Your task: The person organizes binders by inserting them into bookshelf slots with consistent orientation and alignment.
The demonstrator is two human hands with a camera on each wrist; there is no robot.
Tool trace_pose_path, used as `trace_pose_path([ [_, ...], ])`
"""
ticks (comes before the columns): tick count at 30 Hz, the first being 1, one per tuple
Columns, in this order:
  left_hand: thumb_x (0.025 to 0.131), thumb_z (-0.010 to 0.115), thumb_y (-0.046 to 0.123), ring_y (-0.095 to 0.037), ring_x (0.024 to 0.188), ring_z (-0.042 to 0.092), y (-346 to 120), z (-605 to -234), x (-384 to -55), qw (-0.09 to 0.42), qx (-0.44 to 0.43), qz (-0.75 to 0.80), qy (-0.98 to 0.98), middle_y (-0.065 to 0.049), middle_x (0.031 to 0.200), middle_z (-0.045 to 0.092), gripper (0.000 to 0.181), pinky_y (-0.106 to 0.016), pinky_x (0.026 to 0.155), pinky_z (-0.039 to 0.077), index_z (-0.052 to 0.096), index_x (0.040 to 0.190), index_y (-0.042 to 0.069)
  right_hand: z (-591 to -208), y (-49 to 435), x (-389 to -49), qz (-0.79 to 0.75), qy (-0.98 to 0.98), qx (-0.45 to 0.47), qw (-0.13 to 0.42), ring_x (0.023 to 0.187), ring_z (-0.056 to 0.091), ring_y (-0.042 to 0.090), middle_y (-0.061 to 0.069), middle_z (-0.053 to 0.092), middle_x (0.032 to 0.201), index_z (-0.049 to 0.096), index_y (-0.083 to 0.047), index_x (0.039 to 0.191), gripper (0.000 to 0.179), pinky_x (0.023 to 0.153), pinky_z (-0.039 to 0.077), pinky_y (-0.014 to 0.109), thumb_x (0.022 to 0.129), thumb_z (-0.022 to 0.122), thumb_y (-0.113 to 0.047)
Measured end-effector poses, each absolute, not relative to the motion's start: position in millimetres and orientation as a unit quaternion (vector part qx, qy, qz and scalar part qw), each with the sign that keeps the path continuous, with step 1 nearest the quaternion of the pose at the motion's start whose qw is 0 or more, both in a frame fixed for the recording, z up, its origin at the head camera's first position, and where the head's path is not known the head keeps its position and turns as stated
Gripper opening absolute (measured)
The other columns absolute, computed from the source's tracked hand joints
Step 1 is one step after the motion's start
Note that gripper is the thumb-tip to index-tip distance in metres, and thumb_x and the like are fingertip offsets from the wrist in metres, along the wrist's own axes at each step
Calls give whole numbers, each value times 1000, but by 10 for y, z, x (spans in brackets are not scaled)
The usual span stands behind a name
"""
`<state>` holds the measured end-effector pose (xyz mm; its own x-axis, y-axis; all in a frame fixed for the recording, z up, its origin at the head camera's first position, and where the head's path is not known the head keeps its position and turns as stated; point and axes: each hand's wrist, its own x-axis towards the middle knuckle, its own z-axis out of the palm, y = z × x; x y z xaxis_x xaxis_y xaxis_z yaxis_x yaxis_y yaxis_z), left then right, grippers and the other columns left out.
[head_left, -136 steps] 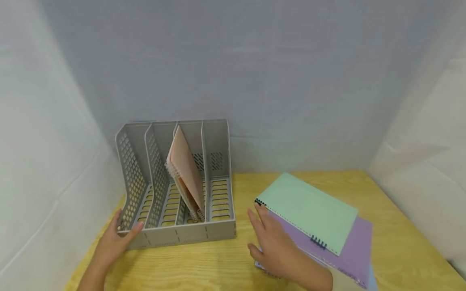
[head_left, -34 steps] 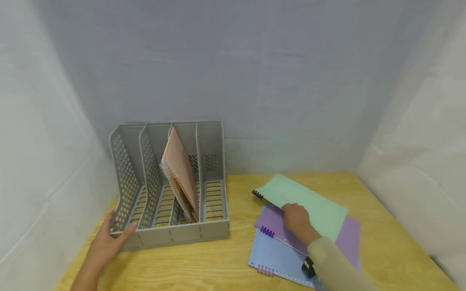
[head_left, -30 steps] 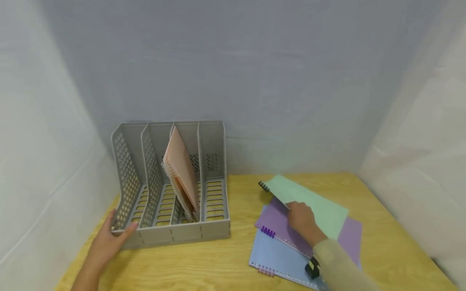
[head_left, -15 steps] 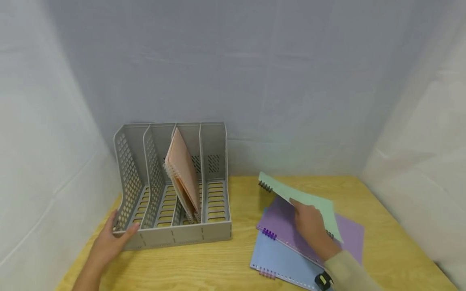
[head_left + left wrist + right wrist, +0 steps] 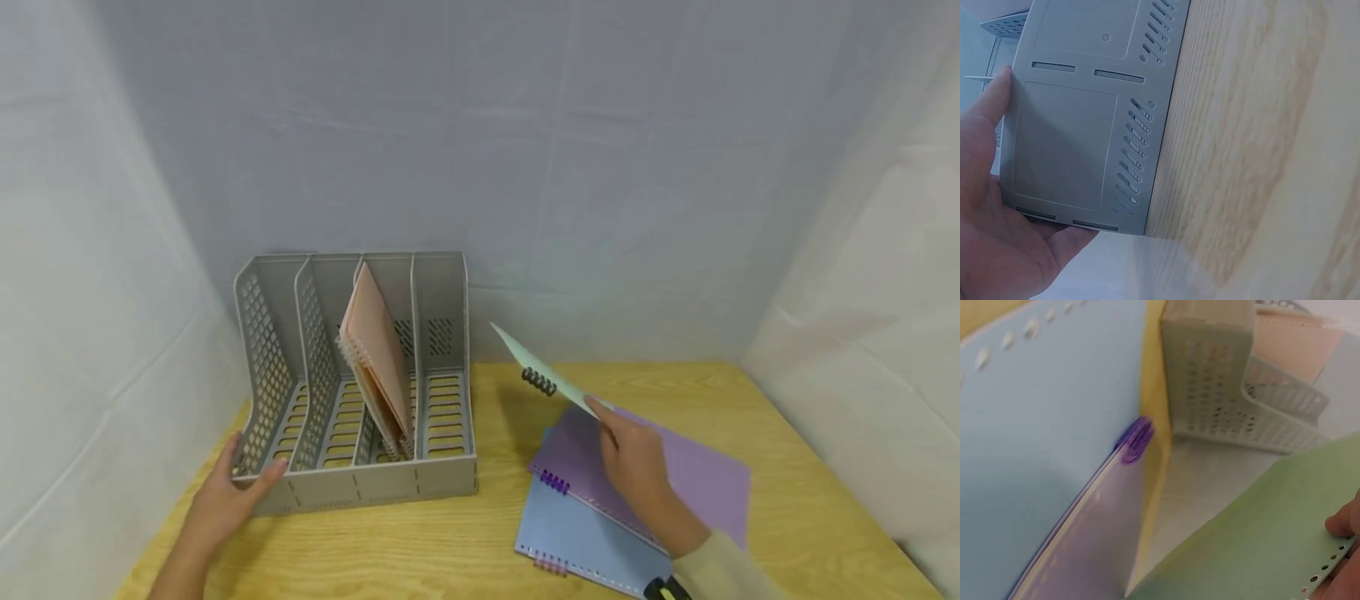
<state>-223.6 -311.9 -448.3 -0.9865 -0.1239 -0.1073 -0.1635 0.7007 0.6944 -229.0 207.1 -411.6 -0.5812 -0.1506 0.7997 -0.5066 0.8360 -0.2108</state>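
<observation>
My left hand (image 5: 217,504) grips the front left corner of a grey file rack (image 5: 382,482), its thumb over the front rim; the left wrist view shows this hold on the rack's front wall (image 5: 1063,144). Pink spiral notebooks (image 5: 381,342) lean in the third compartment from the left. My right hand (image 5: 636,467) pinches a mint-green spiral notebook (image 5: 525,355) by its bound edge, with the black coil beyond the fingers. That notebook is tilted and raised above a purple notebook (image 5: 705,475). In the right wrist view the thumb (image 5: 1338,525) presses on the green cover (image 5: 1260,537).
A blue notebook (image 5: 577,533) lies partly under the purple one on the wooden table (image 5: 375,550). White cloth (image 5: 600,167) hangs behind and at both sides. The rack's other compartments show slotted floors.
My right hand took hold of the green notebook and lifted it off the purple one. It has tipped steeply and swung left toward the rack. My left hand stays on the rack.
</observation>
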Motion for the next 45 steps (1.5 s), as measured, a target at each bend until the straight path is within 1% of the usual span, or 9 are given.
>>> trace_pose_path([
  [7,94,48,60,-64,133,13,-3112,-4475,-2230,20,-75,378,923,-41,150,4,102,-74,104,19,-17,152,5,-4017,1949,-2170,260,-828,216,447,44,22,-9,7,63,61,69,-4,120,45,35,26,10,80,63,15],
  [10,94,48,60,-64,133,13,-3104,-4463,-2222,21,-76,377,923,-41,150,4,103,-74,105,19,-17,152,4,-3991,1910,-2124,285,-814,224,453,43,26,-8,10,68,68,69,-3,119,41,34,27,9,81,64,13],
  [19,94,49,59,-64,133,14,-3100,-4464,-2216,20,-79,379,922,-41,150,5,103,-73,105,18,-17,152,5,-3884,1845,-1979,347,-789,237,449,39,21,-9,16,73,80,68,-3,120,39,32,25,9,84,62,10],
  [25,94,49,60,-64,133,13,-3116,-4481,-2227,19,-81,377,923,-41,150,5,103,-73,105,18,-16,152,5,-3853,1756,-1906,372,-776,231,454,43,51,1,21,72,98,69,1,116,35,37,40,11,83,65,11],
  [33,94,49,61,-64,132,14,-3106,-4491,-2230,21,-83,373,924,-41,150,5,103,-73,105,19,-16,152,5,-3842,1671,-1850,401,-748,228,476,40,44,-1,24,72,87,67,7,114,35,39,41,11,80,67,16],
  [36,94,49,60,-64,133,14,-3102,-4496,-2227,18,-83,374,923,-41,150,4,103,-73,105,19,-16,152,5,-3821,1648,-1820,414,-734,228,488,46,53,5,24,72,87,67,8,115,38,42,43,12,78,67,18],
  [40,94,48,60,-64,133,12,-3103,-4496,-2232,16,-79,378,922,-40,151,3,102,-73,105,18,-17,152,6,-3783,1616,-1771,440,-717,230,490,41,47,1,17,70,69,65,8,117,37,38,40,12,81,64,18],
  [43,94,48,60,-64,133,12,-3108,-4492,-2230,17,-77,380,922,-40,151,2,102,-74,105,17,-17,152,6,-3750,1559,-1734,474,-702,227,481,47,59,3,19,71,73,66,8,117,34,45,49,14,84,61,17],
  [45,94,48,60,-64,133,12,-3116,-4488,-2224,17,-76,380,922,-40,151,2,102,-74,105,17,-17,152,5,-3724,1492,-1732,495,-691,224,477,59,68,8,24,72,88,67,9,114,32,53,54,17,85,60,18],
])
